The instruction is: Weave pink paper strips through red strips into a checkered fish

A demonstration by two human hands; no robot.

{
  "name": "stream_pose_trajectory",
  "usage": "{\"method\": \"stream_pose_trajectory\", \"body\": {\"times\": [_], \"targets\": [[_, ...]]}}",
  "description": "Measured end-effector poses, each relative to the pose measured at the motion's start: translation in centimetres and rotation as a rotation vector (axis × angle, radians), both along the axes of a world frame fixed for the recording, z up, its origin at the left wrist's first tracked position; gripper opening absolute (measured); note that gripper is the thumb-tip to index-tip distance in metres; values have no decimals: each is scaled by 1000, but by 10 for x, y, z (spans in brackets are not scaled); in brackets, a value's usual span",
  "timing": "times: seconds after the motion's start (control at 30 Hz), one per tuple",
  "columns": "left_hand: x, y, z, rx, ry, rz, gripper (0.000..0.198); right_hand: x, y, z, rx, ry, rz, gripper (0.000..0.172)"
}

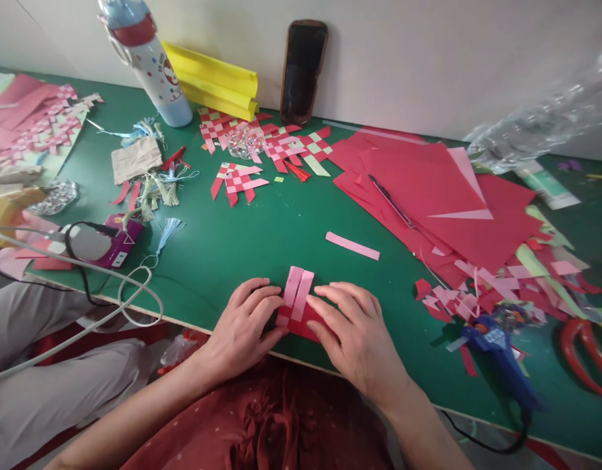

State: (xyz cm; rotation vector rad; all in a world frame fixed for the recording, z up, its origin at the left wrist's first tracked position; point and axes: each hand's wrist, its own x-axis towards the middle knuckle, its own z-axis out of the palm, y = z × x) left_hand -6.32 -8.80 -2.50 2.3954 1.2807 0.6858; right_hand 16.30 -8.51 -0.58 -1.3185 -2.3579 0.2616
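A small piece of red paper with pink strips woven into it (297,297) lies at the front edge of the green table, between my hands. My left hand (249,318) grips its left side, the fingers bent and the thumb at its lower corner. On the right side, my right hand (352,326) holds it with the fingertips at the upper and right edges. Two pink strips stand up side by side out of the red part. A loose pink strip (352,246) lies flat on the table beyond my right hand.
Red sheets (428,189) with a craft knife (392,202), paper scraps, a blue glue gun (501,359) and red scissors (587,359) are at right. Woven pieces, a phone (303,72) and a bottle (147,62) stand or lie behind. Tassels, cables and a seated person's legs (61,339) are left.
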Motion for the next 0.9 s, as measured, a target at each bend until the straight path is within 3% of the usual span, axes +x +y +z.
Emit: {"method": "stream_pose_trajectory", "body": {"times": [0.13,0.4,0.57,0.9], "targets": [[0,1,-1,2,-3,-4,24,-9,16,-1,47,-46,91,24],[0,1,-1,-17,7,-21,30,-27,54,-4,-19,-129,53,16],[0,1,-1,-63,1,-8,32,-31,55,-13,-24,-148,23,15],[5,0,3,-140,-18,42,35,-30,55,-13,-49,-109,-5,12]]}}
